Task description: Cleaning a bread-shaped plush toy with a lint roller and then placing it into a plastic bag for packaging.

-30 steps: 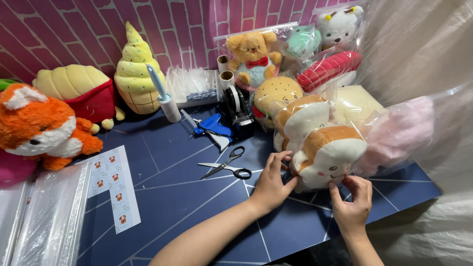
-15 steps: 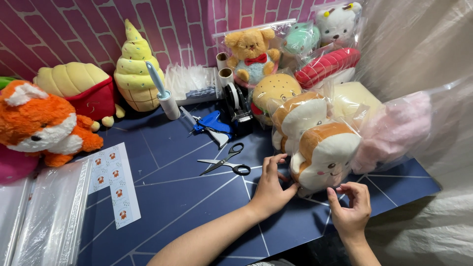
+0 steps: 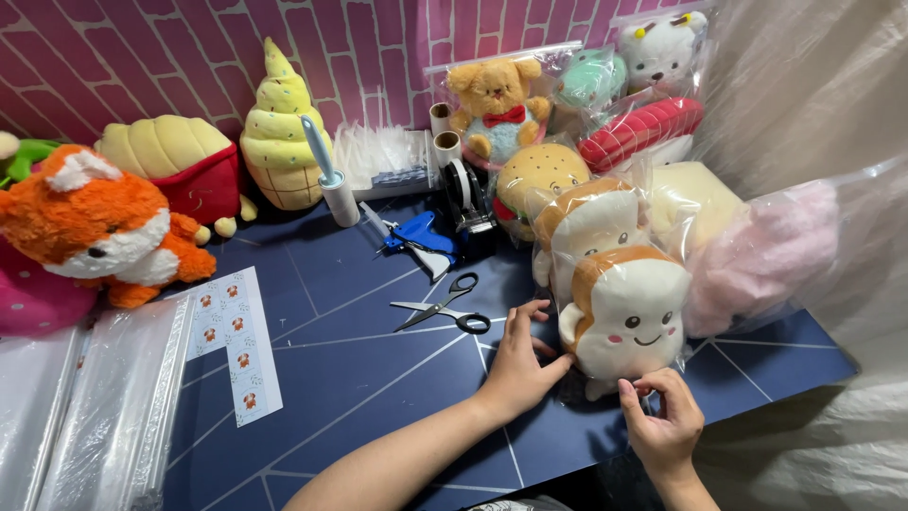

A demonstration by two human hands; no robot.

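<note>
The bread toy is a soft slice of toast with a brown crust, a cream front, a little smile and pink cheeks. It sits inside a clear plastic bag, standing up near the right end of the blue counter.

The left hand lies flat against the toy's lower left side, fingers spread, its grip loose and holding nothing. The right hand pinches the bottom edge of the bag just under the toy, and its grip is closed on that plastic.

A second bread toy stands just behind the first one, touching it. A pink fluffy bag leans close on the right. Black scissors lie near the left hand. The counter's front edge is just below the right hand. The wide blue middle, between the scissors and the sticker sheet, has room to move.
</note>
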